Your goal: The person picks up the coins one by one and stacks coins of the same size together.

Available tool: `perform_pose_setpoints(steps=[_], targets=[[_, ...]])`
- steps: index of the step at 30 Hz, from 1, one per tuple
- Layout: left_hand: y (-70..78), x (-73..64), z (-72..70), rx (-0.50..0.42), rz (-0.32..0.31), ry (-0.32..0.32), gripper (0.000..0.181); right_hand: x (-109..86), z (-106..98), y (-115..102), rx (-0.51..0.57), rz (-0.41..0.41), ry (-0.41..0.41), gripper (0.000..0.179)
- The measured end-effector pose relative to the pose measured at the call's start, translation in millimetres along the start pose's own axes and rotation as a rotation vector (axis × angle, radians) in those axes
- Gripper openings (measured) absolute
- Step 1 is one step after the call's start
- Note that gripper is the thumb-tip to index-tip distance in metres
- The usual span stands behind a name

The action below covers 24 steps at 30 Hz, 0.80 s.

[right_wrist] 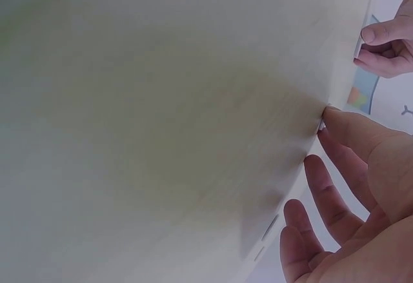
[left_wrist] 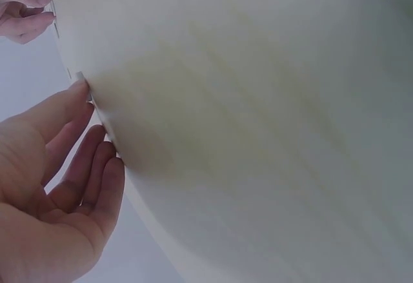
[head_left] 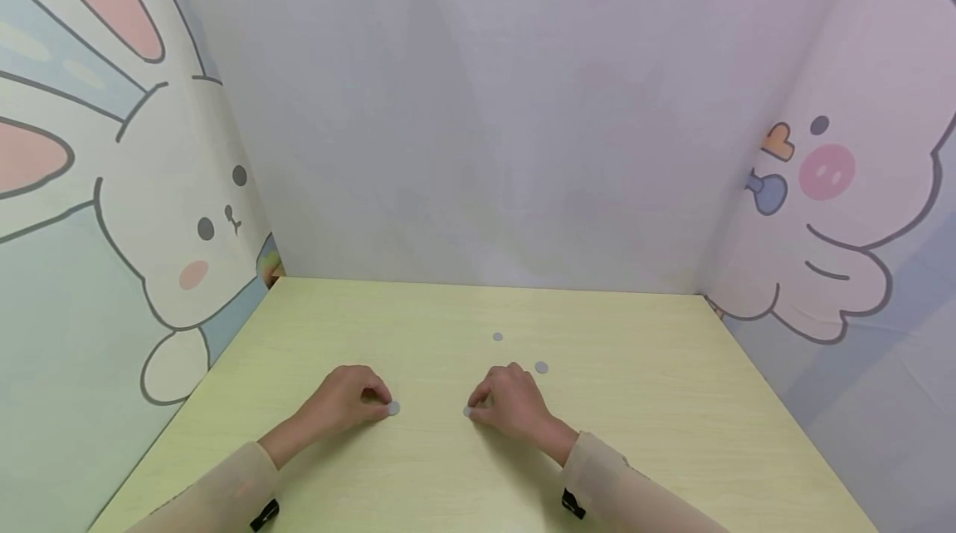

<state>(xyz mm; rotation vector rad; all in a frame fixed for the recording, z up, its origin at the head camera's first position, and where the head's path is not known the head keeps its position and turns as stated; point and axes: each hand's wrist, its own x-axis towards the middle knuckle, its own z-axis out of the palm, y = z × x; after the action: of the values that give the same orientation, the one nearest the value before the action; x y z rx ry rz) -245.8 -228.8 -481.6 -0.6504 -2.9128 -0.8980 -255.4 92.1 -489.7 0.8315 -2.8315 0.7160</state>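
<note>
Head view: a pale yellow table [head_left: 627, 334] with faint grain runs back to a plain whitish wall [head_left: 478, 118], lightly creased like cloth. The left side wall [head_left: 52, 334] carries a large cartoon rabbit [head_left: 172, 209] with pink inner ears; the right side wall [head_left: 919, 375] shows a white cartoon figure [head_left: 881, 93] with a pink cheek and an orange beak. A person's two hands reach in from below, in beige sleeves with a black tag [head_left: 265, 515] near each cuff. The left hand [head_left: 345, 394] pinches a small grey disc [head_left: 393, 408] at the table; the right hand [head_left: 510, 400] pinches a second disc [head_left: 467, 412], a gap between them. Two more discs lie flat beyond the right hand, one farther [head_left: 498, 336], one nearer [head_left: 541, 367].

Left wrist view: the tabletop fills most of the view, tilted, softly shadowed; the left thumb and forefinger grip the disc's edge, other fingers loosely bent.

Right wrist view: the tabletop again, dim and blurred; the right thumb and forefinger hold their disc.
</note>
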Motion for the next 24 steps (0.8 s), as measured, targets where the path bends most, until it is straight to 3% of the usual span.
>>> perform_pose_setpoints(steps=[13,24], targets=[[1.0,2.9,-3.4,-0.004,-0.006,-0.051,0.015,0.4,0,0,0.003,-0.004,0.002,0.004],[28.5,19.9,4.6,-0.003,0.026,-0.056,0.021,-0.6,-4,-4,0.024,0.004,-0.003,0.004]])
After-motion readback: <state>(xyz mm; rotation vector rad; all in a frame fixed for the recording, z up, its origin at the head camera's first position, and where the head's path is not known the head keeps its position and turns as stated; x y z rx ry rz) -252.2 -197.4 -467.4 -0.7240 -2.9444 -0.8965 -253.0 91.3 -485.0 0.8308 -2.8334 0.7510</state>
